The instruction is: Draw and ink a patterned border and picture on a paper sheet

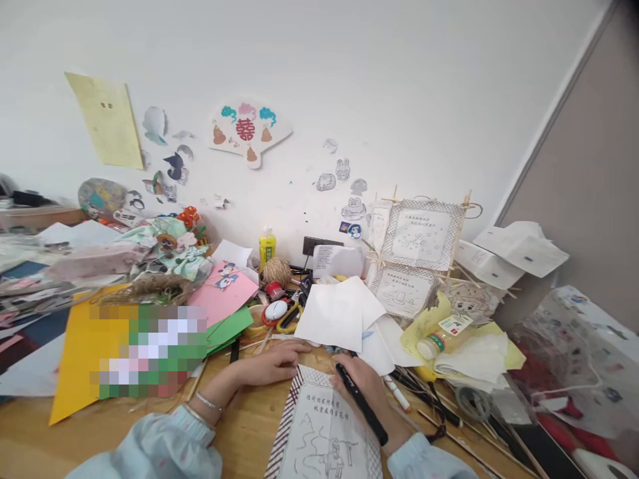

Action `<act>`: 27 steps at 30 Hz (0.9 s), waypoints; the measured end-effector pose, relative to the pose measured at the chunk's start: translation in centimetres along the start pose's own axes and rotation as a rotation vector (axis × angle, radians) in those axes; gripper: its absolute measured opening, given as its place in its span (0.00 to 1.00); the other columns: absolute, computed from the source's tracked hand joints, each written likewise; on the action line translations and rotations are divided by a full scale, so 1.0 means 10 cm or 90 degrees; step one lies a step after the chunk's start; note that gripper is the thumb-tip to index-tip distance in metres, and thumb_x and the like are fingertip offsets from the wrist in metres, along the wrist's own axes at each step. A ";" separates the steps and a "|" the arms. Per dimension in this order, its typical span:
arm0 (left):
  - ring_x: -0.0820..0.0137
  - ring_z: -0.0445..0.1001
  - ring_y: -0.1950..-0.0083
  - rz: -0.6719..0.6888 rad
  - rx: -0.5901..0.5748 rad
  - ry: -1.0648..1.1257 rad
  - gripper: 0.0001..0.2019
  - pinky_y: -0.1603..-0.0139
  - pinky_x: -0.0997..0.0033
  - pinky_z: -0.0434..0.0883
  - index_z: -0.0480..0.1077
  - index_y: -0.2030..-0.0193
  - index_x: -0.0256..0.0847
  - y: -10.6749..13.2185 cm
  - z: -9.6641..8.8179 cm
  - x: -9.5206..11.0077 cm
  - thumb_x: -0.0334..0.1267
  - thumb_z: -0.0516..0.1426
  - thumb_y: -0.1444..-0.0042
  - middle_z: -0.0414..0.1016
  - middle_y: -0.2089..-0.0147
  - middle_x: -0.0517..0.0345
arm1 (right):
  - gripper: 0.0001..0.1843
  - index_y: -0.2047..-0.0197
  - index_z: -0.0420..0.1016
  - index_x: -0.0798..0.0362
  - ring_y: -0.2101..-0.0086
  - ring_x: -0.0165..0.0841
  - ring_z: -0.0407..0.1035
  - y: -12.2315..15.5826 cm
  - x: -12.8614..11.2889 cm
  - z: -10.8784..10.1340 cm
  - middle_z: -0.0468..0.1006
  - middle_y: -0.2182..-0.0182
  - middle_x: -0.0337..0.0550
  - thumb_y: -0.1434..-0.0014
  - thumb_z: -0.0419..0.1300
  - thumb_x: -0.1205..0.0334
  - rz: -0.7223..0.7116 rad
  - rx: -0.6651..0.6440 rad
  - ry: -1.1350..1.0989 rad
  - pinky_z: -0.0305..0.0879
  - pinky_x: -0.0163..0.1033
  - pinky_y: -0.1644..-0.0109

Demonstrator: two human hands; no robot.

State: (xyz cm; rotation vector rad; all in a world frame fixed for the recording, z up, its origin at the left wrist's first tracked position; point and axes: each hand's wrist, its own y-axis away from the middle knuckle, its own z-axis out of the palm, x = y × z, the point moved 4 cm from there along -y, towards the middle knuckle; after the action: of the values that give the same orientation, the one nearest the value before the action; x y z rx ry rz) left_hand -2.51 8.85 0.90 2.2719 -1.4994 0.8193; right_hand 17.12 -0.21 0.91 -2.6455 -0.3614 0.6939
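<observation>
In front of me lies a sheet of paper (319, 426) with a line drawing, handwritten characters and a patterned border; dark red stripes fill its left edge. My right hand (367, 386) is closed around a black marker pen (360, 406), held slanting over the sheet's upper right part. The pen's tip is hidden by my fingers. Beside the sheet's upper left corner rests my left hand (269, 366), palm down, fingers stretched out and holding nothing. Blank white sheets (332, 316) lie just beyond both hands.
Scissors (289, 318), a ball of twine (277, 271) and a yellow-capped bottle (267, 247) stand behind. Framed drawings on sticks (422, 233) lean at the back right. A lying bottle (442, 339), a tape roll (473, 402) and thin sticks crowd the right; coloured papers (82, 352) cover the left.
</observation>
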 end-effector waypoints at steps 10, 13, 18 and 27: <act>0.62 0.52 0.32 -0.005 -0.012 -0.022 0.11 0.33 0.62 0.50 0.68 0.65 0.41 -0.01 0.00 -0.02 0.44 0.51 0.38 0.58 0.33 0.55 | 0.11 0.59 0.76 0.53 0.63 0.41 0.72 -0.02 0.03 0.01 0.76 0.65 0.49 0.41 0.55 0.61 0.039 -0.005 0.003 0.68 0.42 0.60; 0.63 0.51 0.31 0.007 -0.010 -0.026 0.10 0.33 0.63 0.50 0.68 0.66 0.41 -0.02 0.00 0.01 0.42 0.51 0.37 0.57 0.33 0.56 | 0.10 0.59 0.76 0.53 0.63 0.41 0.72 -0.02 0.01 -0.01 0.77 0.65 0.49 0.40 0.55 0.61 0.037 -0.004 0.007 0.67 0.42 0.59; 0.62 0.53 0.33 0.031 0.000 -0.017 0.09 0.34 0.62 0.51 0.69 0.66 0.40 -0.04 0.01 0.01 0.42 0.53 0.39 0.59 0.34 0.55 | 0.11 0.58 0.76 0.54 0.62 0.42 0.72 -0.01 0.01 0.00 0.77 0.65 0.50 0.42 0.56 0.62 0.021 -0.013 0.027 0.68 0.42 0.60; 0.62 0.67 0.43 -0.014 0.104 0.035 0.09 0.42 0.65 0.60 0.69 0.69 0.38 -0.06 0.01 0.13 0.39 0.53 0.41 0.70 0.44 0.49 | 0.12 0.58 0.76 0.56 0.63 0.43 0.71 0.01 0.03 0.10 0.77 0.66 0.49 0.44 0.56 0.66 -0.076 0.005 0.033 0.68 0.44 0.60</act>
State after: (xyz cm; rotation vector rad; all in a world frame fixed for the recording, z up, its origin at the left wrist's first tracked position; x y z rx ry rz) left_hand -1.58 8.12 1.62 2.3548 -1.4289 1.0241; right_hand 16.91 0.12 -0.03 -2.6043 -0.4960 0.5862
